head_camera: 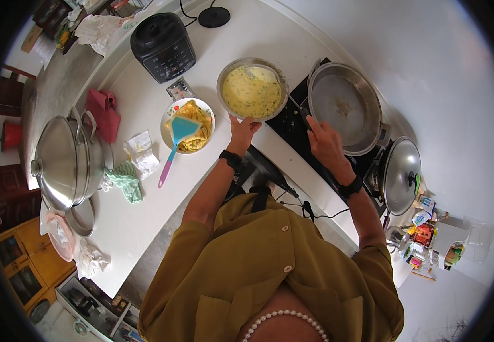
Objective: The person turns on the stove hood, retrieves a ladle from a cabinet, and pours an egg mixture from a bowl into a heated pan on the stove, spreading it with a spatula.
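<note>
A metal bowl point(220, 87) holds a yellow batter point(251, 94) flecked with green. My left hand point(244, 130) grips the bowl's near rim. In my right hand point(326, 141) is the dark handle of a metal ladle point(289, 95), whose head dips into the batter. Right of the bowl, a wide metal pan point(341, 107) sits on a black cooktop point(287, 124); its base has a brownish patch. To the left, a white plate point(166, 137) carries folded yellow pancakes point(200, 139). A spatula with a blue head and purple handle point(182, 128) lies across them.
A black appliance point(163, 47) stands behind the plate, near a small packet point(180, 89). Far left are a large lidded steel pot point(65, 162), a red cloth point(102, 113) and a green cloth point(127, 181). A glass-lidded pan point(402, 175) stands right of the cooktop.
</note>
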### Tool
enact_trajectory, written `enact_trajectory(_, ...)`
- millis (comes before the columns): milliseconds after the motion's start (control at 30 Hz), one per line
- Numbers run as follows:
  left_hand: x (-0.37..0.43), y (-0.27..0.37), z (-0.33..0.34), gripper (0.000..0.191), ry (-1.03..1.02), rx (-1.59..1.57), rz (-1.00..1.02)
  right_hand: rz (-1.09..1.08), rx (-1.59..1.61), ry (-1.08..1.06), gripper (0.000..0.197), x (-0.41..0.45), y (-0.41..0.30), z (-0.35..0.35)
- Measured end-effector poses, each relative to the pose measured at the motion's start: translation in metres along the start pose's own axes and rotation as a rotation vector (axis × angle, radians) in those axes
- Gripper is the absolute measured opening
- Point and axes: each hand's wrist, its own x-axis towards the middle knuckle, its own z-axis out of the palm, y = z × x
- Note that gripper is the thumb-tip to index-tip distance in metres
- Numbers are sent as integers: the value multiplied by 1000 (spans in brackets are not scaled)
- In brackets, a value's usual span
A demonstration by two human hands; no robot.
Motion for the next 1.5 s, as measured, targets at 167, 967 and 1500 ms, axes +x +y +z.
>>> enact_trajectory(167, 7, 1, -3, 73, -128, -120, -20, -21, 202, 130, 38, -8, 21, 30)
enact_trajectory(967, -47, 35, 16, 67, -70, 100, 61, 972, 1577, -72, 35, -42, -30, -74)
enact_trajectory(1500, -112, 26, 49, 65, -116, 69, 40, 621, 967, -196, 37, -75, -21, -103)
